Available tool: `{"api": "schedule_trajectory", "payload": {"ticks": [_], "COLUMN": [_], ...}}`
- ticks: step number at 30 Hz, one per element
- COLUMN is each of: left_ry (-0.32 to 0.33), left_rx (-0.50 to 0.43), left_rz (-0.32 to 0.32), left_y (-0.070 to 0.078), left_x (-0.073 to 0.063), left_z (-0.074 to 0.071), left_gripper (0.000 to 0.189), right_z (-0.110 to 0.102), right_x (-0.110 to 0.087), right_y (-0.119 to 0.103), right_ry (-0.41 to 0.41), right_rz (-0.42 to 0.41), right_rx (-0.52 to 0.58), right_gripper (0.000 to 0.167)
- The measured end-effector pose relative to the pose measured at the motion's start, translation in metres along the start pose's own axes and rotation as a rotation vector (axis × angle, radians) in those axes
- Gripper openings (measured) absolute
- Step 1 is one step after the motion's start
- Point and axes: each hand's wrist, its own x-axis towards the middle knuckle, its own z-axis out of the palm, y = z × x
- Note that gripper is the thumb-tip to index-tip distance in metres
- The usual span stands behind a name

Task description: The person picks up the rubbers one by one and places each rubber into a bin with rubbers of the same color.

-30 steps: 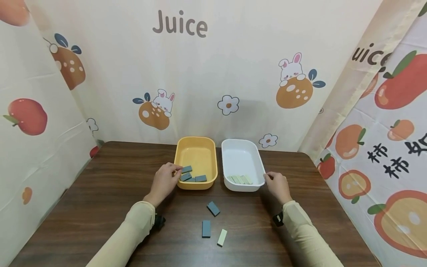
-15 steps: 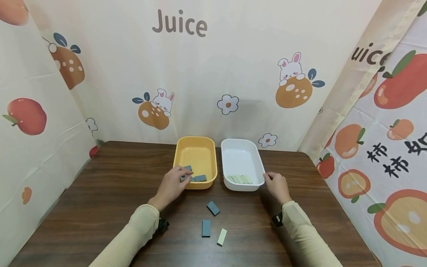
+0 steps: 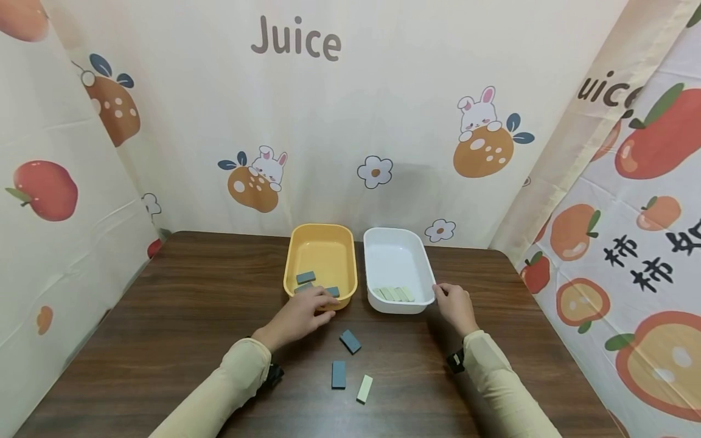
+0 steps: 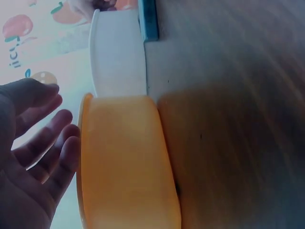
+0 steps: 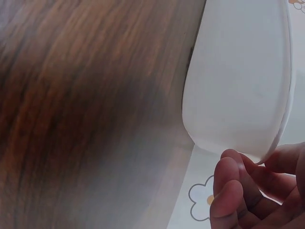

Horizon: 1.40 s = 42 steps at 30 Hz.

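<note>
My left hand (image 3: 302,311) is at the near rim of the yellow bin (image 3: 323,243). Its fingers (image 4: 45,143) are loosely bent with nothing between them; in the left wrist view they lie along the bin's rim. Inside the yellow bin are several blue-grey rectangular blocks (image 3: 305,277), some partly hidden behind the hand. With thumb and fingers, my right hand (image 3: 456,306) pinches the near right corner of the white bin's rim (image 5: 286,105). A row of pale green blocks (image 3: 393,294) lies at the near end of that white bin (image 3: 397,252).
On the dark wooden table (image 3: 181,316) in front of the bins lie a slanted blue-grey block (image 3: 350,342), another blue-grey block (image 3: 338,375) and a pale green block (image 3: 364,389). A printed curtain (image 3: 328,121) hangs behind the table and along both sides.
My left hand has moved from the yellow bin's left side to the right and nearer, down to its front rim. The right hand stays on the white bin's corner.
</note>
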Motion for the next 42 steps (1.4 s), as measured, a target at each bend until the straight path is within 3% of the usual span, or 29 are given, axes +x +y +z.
{"api": "schedule_trajectory", "payload": {"ticks": [11, 15, 20, 27, 42], "left_ry": [-0.338, -0.416, -0.465, -0.539, -0.541], "left_rx": [0.03, 0.051, 0.078, 0.1, 0.155], "left_rz": [0.005, 0.029, 0.054, 0.04, 0.054], "left_y": [0.01, 0.015, 0.019, 0.023, 0.027], "left_x": [0.004, 0.005, 0.005, 0.007, 0.008], "left_z": [0.011, 0.015, 0.02, 0.025, 0.027], "left_gripper": [0.028, 0.031, 0.032, 0.036, 0.03], "right_z": [-0.001, -0.001, -0.001, -0.002, -0.003], "right_x": [0.0, 0.0, 0.0, 0.0, -0.001], "right_y": [-0.001, -0.001, -0.001, -0.001, -0.001], "right_ry": [0.003, -0.001, -0.001, -0.005, -0.014], "right_rz": [0.01, 0.017, 0.023, 0.039, 0.037], "right_rx": [0.007, 0.008, 0.011, 0.017, 0.02], "right_gripper": [0.038, 0.038, 0.037, 0.037, 0.038]}}
